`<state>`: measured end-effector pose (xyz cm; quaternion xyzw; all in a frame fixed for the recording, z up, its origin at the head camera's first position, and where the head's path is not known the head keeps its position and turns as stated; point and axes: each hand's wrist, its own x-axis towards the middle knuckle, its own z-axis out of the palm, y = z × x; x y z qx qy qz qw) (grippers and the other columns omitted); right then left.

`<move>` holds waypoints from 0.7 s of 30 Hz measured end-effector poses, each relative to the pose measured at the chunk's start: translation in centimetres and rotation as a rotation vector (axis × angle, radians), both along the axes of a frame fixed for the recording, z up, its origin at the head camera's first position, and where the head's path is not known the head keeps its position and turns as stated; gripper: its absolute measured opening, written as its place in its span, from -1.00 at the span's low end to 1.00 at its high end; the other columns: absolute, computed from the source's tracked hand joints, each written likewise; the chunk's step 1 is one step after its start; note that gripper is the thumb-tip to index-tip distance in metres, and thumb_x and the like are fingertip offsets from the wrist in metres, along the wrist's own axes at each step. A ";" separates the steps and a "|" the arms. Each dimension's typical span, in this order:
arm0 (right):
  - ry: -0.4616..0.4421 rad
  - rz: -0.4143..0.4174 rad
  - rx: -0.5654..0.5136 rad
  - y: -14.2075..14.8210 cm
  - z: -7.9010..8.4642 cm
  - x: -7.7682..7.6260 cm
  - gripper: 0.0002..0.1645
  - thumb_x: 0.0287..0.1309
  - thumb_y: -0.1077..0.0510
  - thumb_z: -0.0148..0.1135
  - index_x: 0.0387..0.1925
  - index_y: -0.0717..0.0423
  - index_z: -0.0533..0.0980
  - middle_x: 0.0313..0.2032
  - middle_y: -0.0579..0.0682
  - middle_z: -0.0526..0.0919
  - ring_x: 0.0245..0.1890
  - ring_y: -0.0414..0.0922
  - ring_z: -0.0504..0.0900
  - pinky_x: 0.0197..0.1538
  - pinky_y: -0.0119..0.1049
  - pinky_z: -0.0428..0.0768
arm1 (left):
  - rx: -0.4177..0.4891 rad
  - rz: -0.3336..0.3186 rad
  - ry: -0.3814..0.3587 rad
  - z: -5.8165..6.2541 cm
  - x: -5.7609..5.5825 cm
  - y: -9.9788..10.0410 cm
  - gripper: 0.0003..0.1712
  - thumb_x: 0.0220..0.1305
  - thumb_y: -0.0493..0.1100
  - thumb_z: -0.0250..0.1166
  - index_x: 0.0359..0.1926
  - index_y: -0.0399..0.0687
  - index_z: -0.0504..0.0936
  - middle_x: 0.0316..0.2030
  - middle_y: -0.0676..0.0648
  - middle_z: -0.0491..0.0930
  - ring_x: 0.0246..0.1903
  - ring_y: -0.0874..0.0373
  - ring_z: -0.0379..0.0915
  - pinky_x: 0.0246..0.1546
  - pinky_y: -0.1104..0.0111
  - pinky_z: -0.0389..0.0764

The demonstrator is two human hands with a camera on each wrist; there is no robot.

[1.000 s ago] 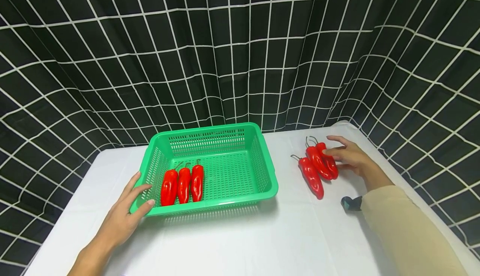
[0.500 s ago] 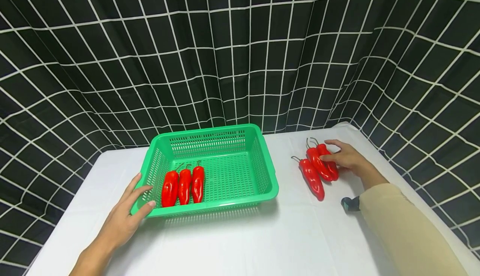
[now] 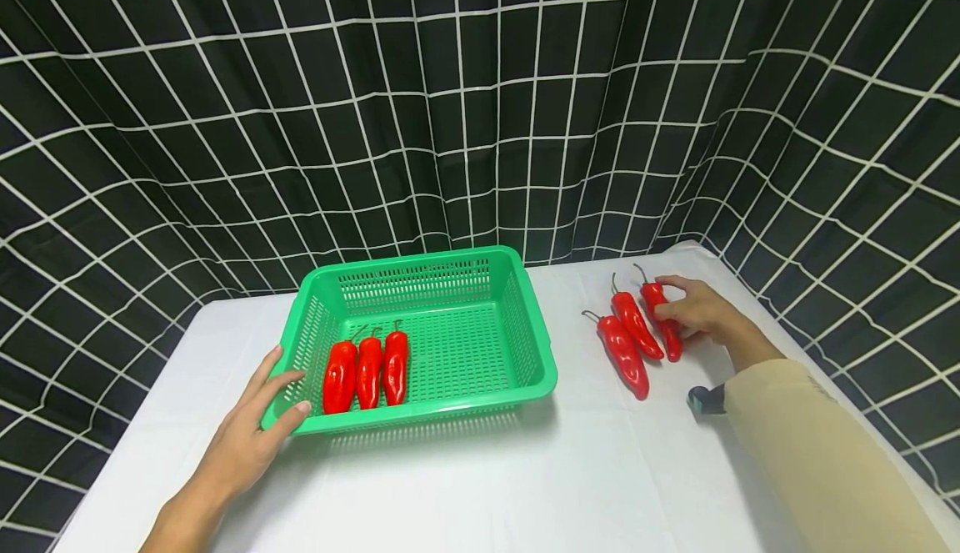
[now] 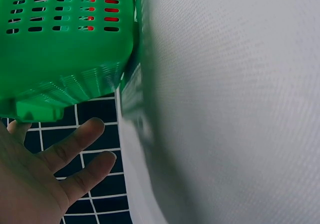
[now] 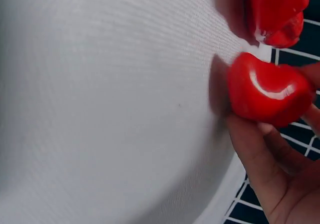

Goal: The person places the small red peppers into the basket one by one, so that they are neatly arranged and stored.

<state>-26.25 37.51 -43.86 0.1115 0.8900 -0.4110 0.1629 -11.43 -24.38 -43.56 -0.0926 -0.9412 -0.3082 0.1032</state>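
My left hand [image 3: 243, 440] lies at the near left corner of a green basket [image 3: 442, 409]. Its thumb and forefinger touch the rim; in the left wrist view, other fingers [image 4: 87, 176] extend loosely below the basket's wall. Three red chili peppers [image 3: 368, 372] lie side by side in the basket's left part. To the right of the basket, my right hand [image 3: 701, 313] pinches a red chili pepper [image 3: 652, 293] between thumb and fingers, its stem pointing away. Beside it on the cloth lie two more red chili peppers, a middle one [image 3: 635, 325] and a left one [image 3: 624, 359].
A white cloth [image 3: 480, 486] covers the table. Black curtains with a white grid [image 3: 480, 119] stand behind and at both sides. A small dark device [image 3: 705, 400] is at the right sleeve's cuff [image 3: 757, 386].
My right hand has taken hold of the rightmost chili pepper and shifted it right, apart from the middle one. My left hand and the basket have stayed in place.
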 end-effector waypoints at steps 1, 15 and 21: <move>0.002 -0.001 0.004 0.0 0.0 0.0 0.16 0.05 0.08 0.40 0.50 0.11 -0.13 0.21 0.47 0.15 0.06 0.36 0.41 -0.28 -0.05 0.67 | 0.001 -0.001 0.001 0.0 0.0 0.0 -0.53 0.35 0.04 0.18 0.20 -0.02 0.48 0.48 -0.01 -0.06 0.30 -0.30 0.11 -0.04 -0.37 0.26; 0.062 -0.092 -0.096 1.4 -0.2 1.5 0.15 0.08 0.06 0.40 0.51 0.06 -0.12 0.21 0.46 0.15 0.01 0.33 0.46 -0.23 -0.07 0.66 | 0.007 -0.006 -0.010 0.0 0.0 0.0 -0.53 0.36 0.05 0.17 0.21 0.00 0.48 0.49 0.00 -0.08 0.31 -0.30 0.08 -0.04 -0.38 0.25; 0.091 -0.087 -0.173 1.5 -0.2 2.2 0.14 0.12 0.03 0.37 0.52 -0.01 -0.15 0.29 0.46 0.08 0.11 0.38 0.38 -0.16 -0.06 0.64 | 0.012 -0.017 0.005 -0.1 0.0 -0.1 -0.54 0.36 0.05 0.18 0.20 -0.01 0.48 0.48 0.00 -0.06 0.31 -0.29 0.09 -0.04 -0.36 0.26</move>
